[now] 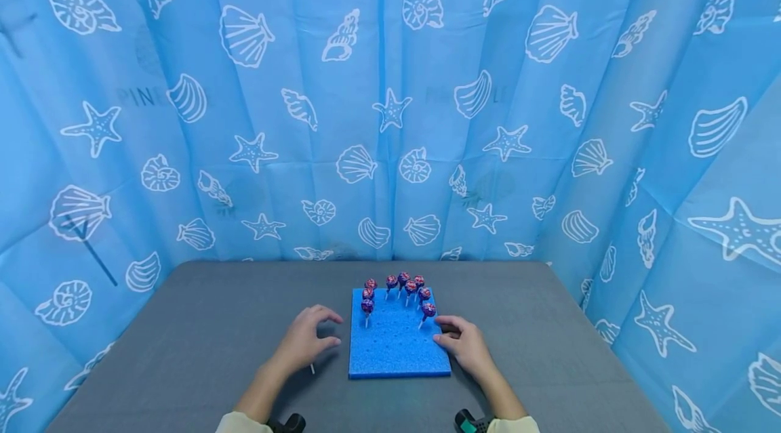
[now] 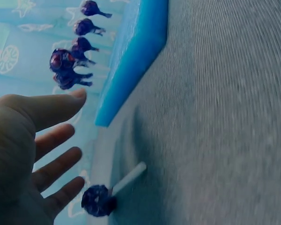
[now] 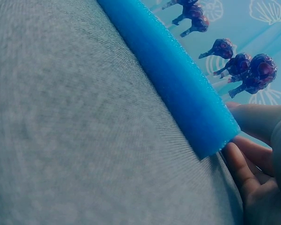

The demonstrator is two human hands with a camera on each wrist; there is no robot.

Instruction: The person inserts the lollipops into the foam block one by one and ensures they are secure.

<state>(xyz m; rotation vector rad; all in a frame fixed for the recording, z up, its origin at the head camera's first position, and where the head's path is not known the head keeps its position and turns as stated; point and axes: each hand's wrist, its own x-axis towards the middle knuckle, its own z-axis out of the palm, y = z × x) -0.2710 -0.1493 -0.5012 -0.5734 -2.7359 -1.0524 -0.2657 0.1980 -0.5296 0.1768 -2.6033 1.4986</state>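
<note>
Several lollipops [image 1: 411, 287] in purple-and-red wrappers stand by their white sticks in a blue foam board [image 1: 396, 352], in a curved row along its far part and sides. My left hand [image 1: 308, 338] hovers left of the board, fingers spread and nothing held. Below its fingers in the left wrist view, a loose lollipop [image 2: 98, 200] lies on the table; in the head view the hand hides all but its white stick [image 1: 312, 368]. At the board's right edge is my right hand [image 1: 466, 345], its thumb and fingertips touching the foam beside the nearest right-hand lollipop [image 1: 429, 310].
The board lies on a grey cloth-covered table [image 1: 244, 311]. Small holes dot the foam's near part. A blue curtain [image 1: 390, 135] with white shell and starfish prints hangs behind and at both sides. Black wrist devices [image 1: 470, 421] sit at both wrists.
</note>
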